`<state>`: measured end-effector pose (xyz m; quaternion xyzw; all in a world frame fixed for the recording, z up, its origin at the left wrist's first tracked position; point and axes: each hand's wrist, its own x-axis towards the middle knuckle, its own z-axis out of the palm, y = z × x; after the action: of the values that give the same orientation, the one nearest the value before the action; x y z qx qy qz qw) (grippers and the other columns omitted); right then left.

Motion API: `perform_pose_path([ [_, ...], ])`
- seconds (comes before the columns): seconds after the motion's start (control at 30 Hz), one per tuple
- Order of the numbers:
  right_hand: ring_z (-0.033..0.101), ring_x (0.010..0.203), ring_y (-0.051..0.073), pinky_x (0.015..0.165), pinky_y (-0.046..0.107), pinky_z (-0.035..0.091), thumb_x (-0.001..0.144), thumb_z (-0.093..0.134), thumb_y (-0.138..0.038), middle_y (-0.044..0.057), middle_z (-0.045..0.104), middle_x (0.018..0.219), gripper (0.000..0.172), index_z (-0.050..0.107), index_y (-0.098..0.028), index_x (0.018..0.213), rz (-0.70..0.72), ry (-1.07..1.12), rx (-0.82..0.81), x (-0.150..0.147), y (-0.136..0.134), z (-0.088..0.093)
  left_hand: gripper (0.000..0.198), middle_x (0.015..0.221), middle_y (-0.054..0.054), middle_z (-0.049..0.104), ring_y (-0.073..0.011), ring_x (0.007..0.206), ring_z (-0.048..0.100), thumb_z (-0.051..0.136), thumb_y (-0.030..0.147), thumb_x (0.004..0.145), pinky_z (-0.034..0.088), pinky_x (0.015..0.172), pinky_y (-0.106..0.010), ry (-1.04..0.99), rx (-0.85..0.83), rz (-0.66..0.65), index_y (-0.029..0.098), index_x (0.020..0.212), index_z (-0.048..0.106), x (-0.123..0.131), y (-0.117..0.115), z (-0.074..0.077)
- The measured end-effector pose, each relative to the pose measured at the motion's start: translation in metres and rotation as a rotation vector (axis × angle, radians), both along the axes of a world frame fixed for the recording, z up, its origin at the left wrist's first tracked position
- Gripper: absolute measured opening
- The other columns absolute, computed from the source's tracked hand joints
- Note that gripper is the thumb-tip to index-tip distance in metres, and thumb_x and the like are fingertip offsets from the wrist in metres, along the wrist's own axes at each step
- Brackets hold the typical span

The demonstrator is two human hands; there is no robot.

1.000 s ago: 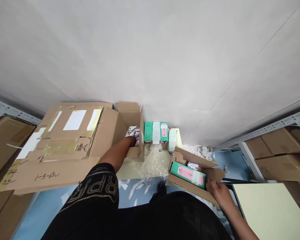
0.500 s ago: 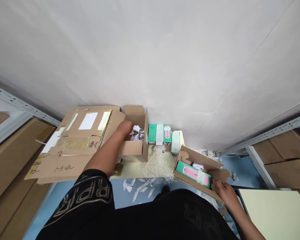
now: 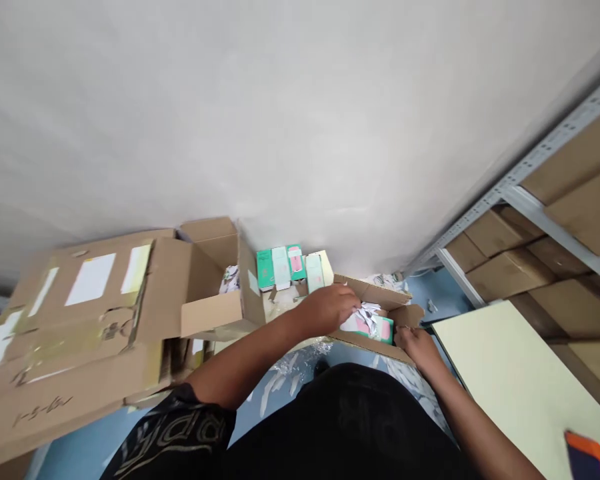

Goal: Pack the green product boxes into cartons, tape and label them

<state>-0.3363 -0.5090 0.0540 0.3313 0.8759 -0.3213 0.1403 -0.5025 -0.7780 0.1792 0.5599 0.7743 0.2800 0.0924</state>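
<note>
My left hand (image 3: 330,310) is closed on a bunch of crumpled white paper (image 3: 370,315) over the small open cardboard box (image 3: 373,348). Inside that box lies a green and pink product box (image 3: 384,329), partly covered by the paper. At the box's right end, my right hand (image 3: 416,343) has its fingers curled on the cardboard wall. Another open cardboard box (image 3: 213,315) stands to the left, with more crumpled paper (image 3: 229,279) in it.
Several green and white product boxes (image 3: 281,267) stand by the wall. Flattened cardboard (image 3: 95,333) lies at left. A pale table (image 3: 520,360) is at right, beside a metal shelf (image 3: 517,175) with cartons. Paper scraps (image 3: 275,387) litter the blue floor.
My left hand has moved right, from the left cardboard box to the small one, bringing crumpled paper over the product box. My right hand stays at the small box. The view has turned right.
</note>
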Motion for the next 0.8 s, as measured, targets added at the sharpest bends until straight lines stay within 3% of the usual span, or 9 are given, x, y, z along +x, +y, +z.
perform_pose_path([
  [0.1, 0.068, 0.084, 0.028, 0.067, 0.033, 0.041, 0.094, 0.041, -0.053, 0.016, 0.075, 0.084, 0.051, 0.072, -0.019, 0.073, -0.067, -0.001, -0.016, 0.024, 0.010, 0.001, 0.024, 0.111, -0.009, 0.072, -0.0235, 0.103, 0.067, 0.050, 0.027, 0.101, 0.052, 0.092, -0.035, -0.062, -0.088, -0.071, 0.019, 0.111, 0.072, 0.018, 0.050, -0.033],
  [0.17, 0.068, 0.086, 0.029, 0.067, 0.034, 0.040, 0.095, 0.041, -0.051, 0.018, 0.075, 0.087, 0.050, 0.072, -0.018, 0.075, -0.122, -0.008, -0.005, 0.045, 0.021, 0.002, 0.029, 0.125, -0.010, 0.070, -0.0257, 0.113, 0.066, 0.054, 0.028, 0.100, 0.052, 0.099, -0.037, -0.102, -0.123, -0.130, 0.021, 0.124, 0.069, 0.028, 0.074, -0.044],
  [0.27, 0.068, 0.088, 0.030, 0.068, 0.034, 0.040, 0.095, 0.043, -0.050, 0.019, 0.075, 0.090, 0.046, 0.070, -0.019, 0.075, -0.232, -0.014, -0.006, 0.081, 0.045, 0.000, 0.045, 0.152, -0.010, 0.056, -0.0274, 0.134, 0.057, 0.056, 0.033, 0.100, 0.046, 0.112, -0.040, -0.173, -0.123, -0.276, 0.025, 0.144, 0.058, 0.041, 0.106, -0.040],
  [0.37, 0.068, 0.087, 0.029, 0.068, 0.034, 0.041, 0.094, 0.043, -0.051, 0.017, 0.074, 0.087, 0.044, 0.066, -0.021, 0.072, -0.338, -0.011, -0.038, 0.124, 0.076, -0.005, 0.047, 0.160, -0.007, 0.048, -0.0259, 0.144, 0.048, 0.052, 0.035, 0.103, 0.040, 0.120, -0.041, -0.234, -0.064, -0.353, 0.028, 0.149, 0.054, 0.054, 0.140, -0.032],
  [0.47, 0.068, 0.086, 0.029, 0.068, 0.033, 0.042, 0.094, 0.042, -0.052, 0.015, 0.073, 0.085, 0.044, 0.063, -0.022, 0.070, -0.437, 0.008, -0.070, 0.171, 0.110, -0.011, 0.043, 0.155, -0.009, 0.052, -0.0272, 0.148, 0.042, 0.053, 0.036, 0.102, 0.034, 0.124, -0.046, -0.233, 0.064, -0.234, 0.026, 0.143, 0.059, 0.071, 0.183, -0.038],
  [0.57, 0.068, 0.086, 0.028, 0.069, 0.032, 0.043, 0.094, 0.041, -0.052, 0.013, 0.073, 0.083, 0.044, 0.063, -0.022, 0.070, -0.522, 0.036, -0.099, 0.215, 0.144, -0.017, 0.051, 0.155, -0.013, 0.049, -0.0316, 0.147, 0.042, 0.062, 0.039, 0.096, 0.039, 0.120, -0.051, -0.370, 0.103, 0.024, 0.024, 0.145, 0.056, 0.093, 0.232, -0.064],
  [0.63, 0.068, 0.086, 0.027, 0.070, 0.032, 0.044, 0.094, 0.040, -0.053, 0.013, 0.074, 0.085, 0.045, 0.063, -0.022, 0.071, -0.570, 0.045, -0.106, 0.241, 0.167, -0.021, 0.068, 0.157, -0.017, 0.046, -0.0327, 0.139, 0.051, 0.066, 0.043, 0.092, 0.049, 0.110, -0.049, -0.629, -0.015, 0.099, 0.023, 0.153, 0.044, 0.111, 0.265, -0.085],
  [0.7, 0.068, 0.090, 0.028, 0.073, 0.033, 0.044, 0.095, 0.039, -0.053, 0.015, 0.074, 0.088, 0.045, 0.064, -0.022, 0.074, -0.601, 0.034, -0.097, 0.264, 0.189, -0.027, 0.075, 0.156, -0.018, 0.047, -0.0310, 0.129, 0.060, 0.065, 0.045, 0.091, 0.057, 0.096, -0.043, -0.897, -0.179, 0.076, 0.024, 0.157, 0.037, 0.130, 0.298, -0.105],
  [0.8, 0.069, 0.099, 0.031, 0.077, 0.035, 0.045, 0.095, 0.040, -0.054, 0.019, 0.075, 0.098, 0.046, 0.067, -0.019, 0.082, -0.636, -0.017, -0.097, 0.289, 0.219, -0.039, 0.067, 0.150, -0.015, 0.055, -0.0283, 0.119, 0.065, 0.061, 0.044, 0.091, 0.061, 0.082, -0.035, -1.018, -0.309, 0.077, 0.024, 0.152, 0.046, 0.154, 0.346, -0.126],
])
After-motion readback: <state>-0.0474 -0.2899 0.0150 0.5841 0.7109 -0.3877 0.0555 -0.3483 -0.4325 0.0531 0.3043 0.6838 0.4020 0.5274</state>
